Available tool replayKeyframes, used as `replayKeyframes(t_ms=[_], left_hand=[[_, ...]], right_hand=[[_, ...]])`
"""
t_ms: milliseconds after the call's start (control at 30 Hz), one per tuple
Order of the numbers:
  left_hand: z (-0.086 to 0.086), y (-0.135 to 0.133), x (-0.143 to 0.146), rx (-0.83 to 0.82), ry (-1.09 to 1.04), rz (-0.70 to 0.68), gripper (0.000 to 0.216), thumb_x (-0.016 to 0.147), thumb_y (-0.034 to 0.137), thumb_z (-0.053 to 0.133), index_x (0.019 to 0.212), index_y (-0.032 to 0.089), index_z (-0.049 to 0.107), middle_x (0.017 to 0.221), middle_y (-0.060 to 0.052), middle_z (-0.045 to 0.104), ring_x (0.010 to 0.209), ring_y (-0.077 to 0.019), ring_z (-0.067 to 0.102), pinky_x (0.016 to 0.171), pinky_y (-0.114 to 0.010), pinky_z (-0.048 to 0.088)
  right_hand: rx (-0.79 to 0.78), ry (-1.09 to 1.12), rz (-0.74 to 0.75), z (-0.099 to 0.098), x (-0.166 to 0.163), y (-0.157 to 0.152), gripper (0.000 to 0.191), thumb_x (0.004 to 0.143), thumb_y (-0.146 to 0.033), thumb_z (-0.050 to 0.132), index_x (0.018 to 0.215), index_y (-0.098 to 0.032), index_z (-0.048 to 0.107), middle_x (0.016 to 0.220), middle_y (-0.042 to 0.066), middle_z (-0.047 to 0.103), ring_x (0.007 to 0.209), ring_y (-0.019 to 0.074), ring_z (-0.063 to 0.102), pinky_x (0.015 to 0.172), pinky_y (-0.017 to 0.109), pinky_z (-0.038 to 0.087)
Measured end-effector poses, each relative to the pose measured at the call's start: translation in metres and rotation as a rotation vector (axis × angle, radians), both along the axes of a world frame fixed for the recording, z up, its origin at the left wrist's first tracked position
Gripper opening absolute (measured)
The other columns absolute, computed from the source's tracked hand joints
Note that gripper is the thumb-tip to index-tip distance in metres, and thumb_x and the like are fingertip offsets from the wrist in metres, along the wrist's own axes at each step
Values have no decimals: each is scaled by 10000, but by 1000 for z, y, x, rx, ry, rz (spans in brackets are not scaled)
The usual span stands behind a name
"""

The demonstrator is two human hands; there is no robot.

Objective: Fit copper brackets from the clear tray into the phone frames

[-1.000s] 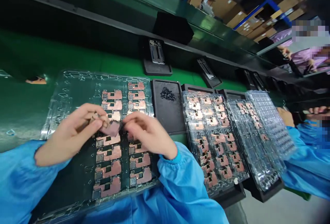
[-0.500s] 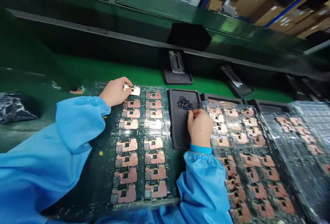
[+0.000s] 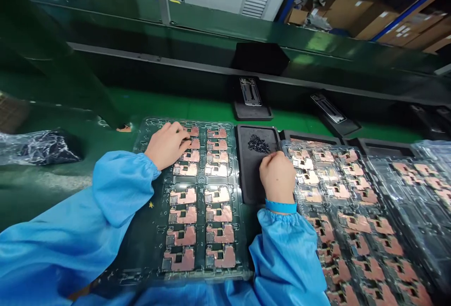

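Observation:
My left hand (image 3: pixel 168 146) is over the upper left of a clear plastic tray (image 3: pixel 200 183). Its fingers are bent around the left end of a copper-coloured circuit board (image 3: pixel 193 131) in the top row, covering part of it. Similar boards fill the rows below in two columns. My right hand (image 3: pixel 278 174) is closed in a pinch above the right side of a dark shallow tray (image 3: pixel 252 179). Whatever its fingertips hold is hidden or too small to name. Just beyond them lies a pile of small black pieces (image 3: pixel 259 144).
On the right, more clear trays with copper-coloured boards (image 3: pixel 354 221) overlap dark trays. Phone frames (image 3: pixel 251 92) rest on dark holders along the green bench (image 3: pixel 197 104). A black plastic-wrapped bundle (image 3: pixel 42 148) lies far left. A metal rail (image 3: pixel 204 65) crosses behind.
The board in my left hand has gone from raised and tilted to lying in the tray's top row. My right hand stays pinched by the black pieces. The view has shifted slightly.

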State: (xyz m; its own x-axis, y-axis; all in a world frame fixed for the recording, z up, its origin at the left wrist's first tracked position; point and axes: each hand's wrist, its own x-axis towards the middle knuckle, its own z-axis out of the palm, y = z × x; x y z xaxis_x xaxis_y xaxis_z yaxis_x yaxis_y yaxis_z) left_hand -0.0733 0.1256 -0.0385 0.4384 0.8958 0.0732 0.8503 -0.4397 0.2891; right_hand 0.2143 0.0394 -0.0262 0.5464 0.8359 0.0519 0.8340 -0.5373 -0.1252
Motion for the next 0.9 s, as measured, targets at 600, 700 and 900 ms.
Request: replayKeyframes(t_ms=[600,700,900], left_hand=[[30,-109,-7,-753,-796,82,233,877,274,656,1069,180,750,868,-18,774,810,-186,716,720,-272,575],[21,-107,-12,-740,-841,71,232,855,235,657,1054,189,768,802,-1,732,721,-145,659,647,-240,528],[18,-105,-14,-772,-930,51,200,840,224,658,999,181,771,624,52,558,536,-79,452,497,-199,381]], right_hand=[[353,983,856,1,-96,-45,95,1030,-212,529,981,-222,610,936,40,659,860,180,636,754,306,526],[376,899,920,1,-100,-46,109,1021,-174,535,985,-229,622,957,53,672,909,200,648,806,342,540],[389,800,968,-2,-106,-46,150,1004,-126,553,1022,-241,648,976,62,671,910,206,661,806,351,552]])
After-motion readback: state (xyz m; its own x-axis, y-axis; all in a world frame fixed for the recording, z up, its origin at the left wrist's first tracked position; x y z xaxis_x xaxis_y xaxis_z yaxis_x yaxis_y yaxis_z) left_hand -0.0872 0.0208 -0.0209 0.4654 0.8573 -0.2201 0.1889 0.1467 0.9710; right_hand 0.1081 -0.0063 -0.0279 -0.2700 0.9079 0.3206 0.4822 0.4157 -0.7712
